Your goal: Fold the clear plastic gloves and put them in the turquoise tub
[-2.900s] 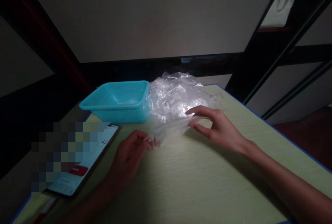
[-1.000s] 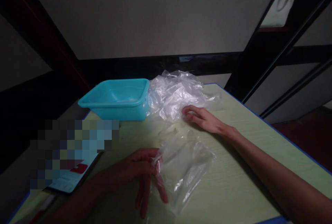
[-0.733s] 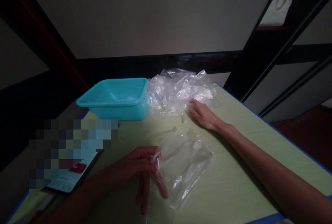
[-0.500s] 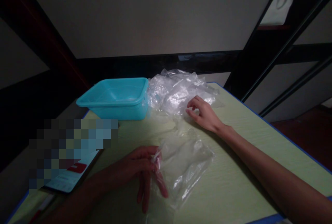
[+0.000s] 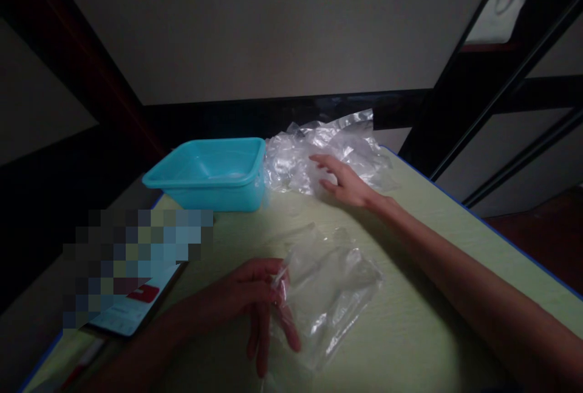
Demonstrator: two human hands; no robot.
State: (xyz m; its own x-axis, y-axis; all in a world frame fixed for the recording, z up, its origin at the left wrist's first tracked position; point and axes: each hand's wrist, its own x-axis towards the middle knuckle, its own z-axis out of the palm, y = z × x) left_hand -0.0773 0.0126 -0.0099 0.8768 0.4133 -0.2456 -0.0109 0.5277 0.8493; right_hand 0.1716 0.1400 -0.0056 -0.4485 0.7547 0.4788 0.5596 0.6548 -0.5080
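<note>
A clear plastic bag (image 5: 330,302) lies over the near middle of the table, its left edge pinched between the thumb and fingers of my left hand (image 5: 264,296). The lower fingers of that hand hang spread beneath the film. At the table's far side is a heap of crumpled clear plastic bags (image 5: 337,144). My right hand (image 5: 341,180) is at the near edge of this heap, fingers apart and curved, with nothing held. Left of the heap, touching it, stands a turquoise plastic basin (image 5: 214,192).
A phone or tablet (image 5: 118,317), partly pixelated, rests at the left of the pale green table (image 5: 410,320) with blue edging. Near it is a red and white pen-like item (image 5: 84,362). A wall panel (image 5: 273,28) rises behind the table.
My right hand has moved away from me toward the heap, and its fingers have spread. One bag in the heap now stands up higher. My left hand keeps its grip.
</note>
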